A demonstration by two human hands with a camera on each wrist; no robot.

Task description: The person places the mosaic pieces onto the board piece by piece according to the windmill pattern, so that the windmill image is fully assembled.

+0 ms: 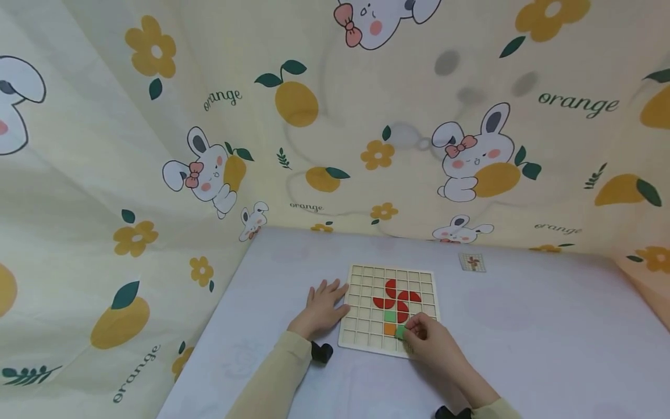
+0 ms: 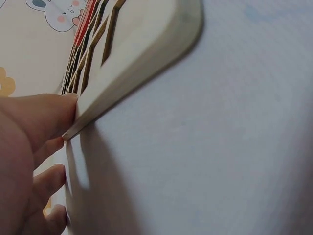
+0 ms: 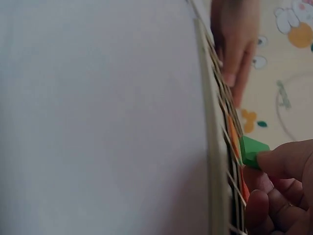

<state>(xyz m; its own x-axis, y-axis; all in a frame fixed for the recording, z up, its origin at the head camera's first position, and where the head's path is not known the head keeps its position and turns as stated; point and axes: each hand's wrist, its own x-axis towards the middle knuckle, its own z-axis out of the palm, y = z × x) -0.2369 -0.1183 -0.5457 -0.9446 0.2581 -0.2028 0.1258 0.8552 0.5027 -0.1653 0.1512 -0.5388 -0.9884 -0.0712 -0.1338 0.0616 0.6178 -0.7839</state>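
A square wooden grid board (image 1: 366, 338) lies on the table, with red quarter-round pieces (image 1: 390, 288) forming a pinwheel in its cells. Below them sit a green square tile (image 1: 389, 316) and an orange square tile (image 1: 389, 329). My right hand (image 1: 431, 343) pinches another green tile (image 3: 253, 150) between thumb and finger, just right of the orange one; in the right wrist view it stands tilted at the grid. Spread at the board's left edge is my left hand (image 1: 321, 309), fingers extended, its thumb (image 2: 54, 110) touching the rim in the left wrist view.
A small card (image 1: 473, 262) with a pinwheel picture on a grid lies beyond the board at the back right. The white table (image 1: 523, 326) is backed by a patterned cloth (image 1: 335, 145) with rabbits and oranges. Black bands (image 1: 321, 352) sit at both wrists.
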